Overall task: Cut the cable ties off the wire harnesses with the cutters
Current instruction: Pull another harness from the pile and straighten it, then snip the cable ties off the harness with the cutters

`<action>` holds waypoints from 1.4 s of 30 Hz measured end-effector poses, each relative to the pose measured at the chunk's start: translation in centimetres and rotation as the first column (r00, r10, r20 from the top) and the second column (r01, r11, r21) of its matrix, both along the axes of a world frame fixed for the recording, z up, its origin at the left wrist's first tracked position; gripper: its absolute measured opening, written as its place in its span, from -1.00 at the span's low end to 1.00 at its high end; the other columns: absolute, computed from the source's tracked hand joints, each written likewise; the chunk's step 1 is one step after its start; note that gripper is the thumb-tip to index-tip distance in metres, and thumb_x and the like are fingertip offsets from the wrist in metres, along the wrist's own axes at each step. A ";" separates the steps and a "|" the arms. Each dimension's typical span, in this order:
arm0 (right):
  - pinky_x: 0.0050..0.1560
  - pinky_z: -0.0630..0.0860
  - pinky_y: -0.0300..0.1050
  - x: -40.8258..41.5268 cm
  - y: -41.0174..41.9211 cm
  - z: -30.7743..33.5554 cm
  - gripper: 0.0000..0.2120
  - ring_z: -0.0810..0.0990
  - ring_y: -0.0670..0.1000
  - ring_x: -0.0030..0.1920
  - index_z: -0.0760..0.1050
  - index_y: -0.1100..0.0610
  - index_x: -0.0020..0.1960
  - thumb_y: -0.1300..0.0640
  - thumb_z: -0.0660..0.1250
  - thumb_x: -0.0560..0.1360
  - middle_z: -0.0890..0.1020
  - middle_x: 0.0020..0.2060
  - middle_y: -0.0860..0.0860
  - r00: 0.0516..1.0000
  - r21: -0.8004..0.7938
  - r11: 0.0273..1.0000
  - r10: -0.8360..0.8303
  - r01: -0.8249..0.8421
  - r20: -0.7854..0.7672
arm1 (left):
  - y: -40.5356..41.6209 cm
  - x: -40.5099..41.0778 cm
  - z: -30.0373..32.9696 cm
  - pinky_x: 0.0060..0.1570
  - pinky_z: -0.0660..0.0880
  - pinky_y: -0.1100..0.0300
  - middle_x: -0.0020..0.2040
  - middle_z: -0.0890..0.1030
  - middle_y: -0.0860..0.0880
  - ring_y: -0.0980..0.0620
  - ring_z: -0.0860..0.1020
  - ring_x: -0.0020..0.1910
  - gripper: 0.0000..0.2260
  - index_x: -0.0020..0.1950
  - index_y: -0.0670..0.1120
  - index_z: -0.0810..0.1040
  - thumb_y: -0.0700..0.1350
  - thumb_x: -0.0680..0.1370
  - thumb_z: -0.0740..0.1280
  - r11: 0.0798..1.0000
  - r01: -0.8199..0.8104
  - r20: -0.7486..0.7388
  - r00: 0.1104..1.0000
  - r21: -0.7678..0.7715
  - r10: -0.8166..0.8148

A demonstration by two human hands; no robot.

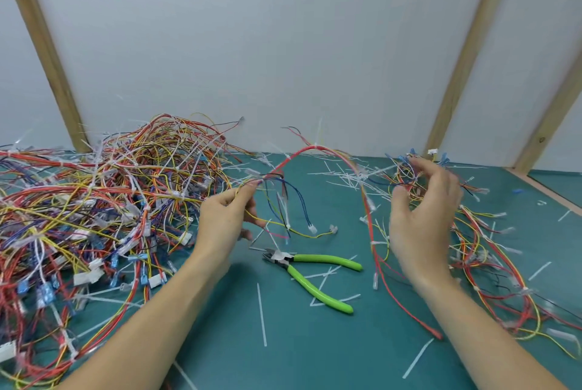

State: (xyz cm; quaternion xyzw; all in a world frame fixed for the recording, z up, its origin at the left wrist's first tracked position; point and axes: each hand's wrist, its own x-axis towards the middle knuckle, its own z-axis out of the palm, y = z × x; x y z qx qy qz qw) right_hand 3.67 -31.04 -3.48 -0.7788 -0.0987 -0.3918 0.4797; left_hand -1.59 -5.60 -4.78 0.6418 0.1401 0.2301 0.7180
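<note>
My left hand point(225, 216) is raised over the green table point(283, 342), its grip closed in a pinch on one end of a wire harness point(318, 147), where thin blue, yellow and black leads hang down to small white plugs. From that pinch the harness's red wires arch up and across, then drop in a long red run toward the table in front of my right wrist. My right hand point(422, 210) is up at the harness's far end, fingers half curled among wires with blue terminals; the blur is such that I cannot tell whether its grip has hold of them. The cutters point(310, 276), with bright green handles, lie on the table between my forearms, handles spread, touched by neither hand. A big heap of wires point(94, 207) sits at my left, a smaller heap point(491, 270) at my right, and cut white ties point(262, 314) lie scattered over the table.
</note>
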 end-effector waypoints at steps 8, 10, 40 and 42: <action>-0.07 0.52 -0.09 -6.2 4.7 0.0 -0.72 0.56 -0.11 -0.08 0.47 -0.08 0.00 -0.27 0.26 0.49 0.59 -0.10 -0.18 0.883 -0.709 0.535 0.363 -0.460 -0.298 | 0.6 0.5 0.2 -0.20 0.48 0.12 -0.34 0.59 0.03 0.04 0.62 -0.37 -0.65 0.01 -0.11 0.67 -0.01 0.67 0.12 0.970 0.109 0.011 0.994 -0.219 -0.109; 0.06 0.42 -0.11 -5.4 4.3 -1.0 -0.49 0.50 -0.09 0.12 0.42 -0.11 0.14 -0.47 0.22 0.43 0.55 0.06 -0.19 0.881 -0.793 0.384 0.170 -0.473 -0.442 | 0.3 0.6 0.1 -0.14 0.49 0.12 -0.33 0.60 0.02 0.04 0.61 -0.36 -0.69 0.01 -0.10 0.68 -0.02 0.66 0.17 0.981 0.085 -0.005 0.996 -0.177 -0.087; -0.21 0.49 -0.16 -1.2 1.2 -0.3 -0.74 0.57 -0.06 -0.30 0.44 -0.04 0.03 0.21 0.48 0.51 0.61 -0.27 -0.12 0.970 0.144 0.968 0.220 -0.204 -0.107 | -2.4 -1.3 -1.2 -0.16 0.50 -0.07 -0.28 0.56 -0.03 -0.11 0.51 -0.23 -0.73 -0.06 -0.04 0.63 0.12 0.57 0.27 0.661 0.028 0.160 0.962 0.750 -0.223; -0.18 0.52 -0.17 -0.8 1.0 -0.3 -0.75 0.61 -0.08 -0.26 0.45 -0.07 -0.03 0.21 0.48 0.52 0.66 -0.17 -0.22 0.954 0.092 0.966 0.255 -0.243 -0.160 | -2.1 -1.2 -1.0 -0.18 0.46 -0.07 -0.32 0.50 -0.08 -0.11 0.45 -0.28 -0.74 -0.14 -0.08 0.60 0.06 0.58 0.28 0.698 0.011 0.178 0.964 0.716 -0.198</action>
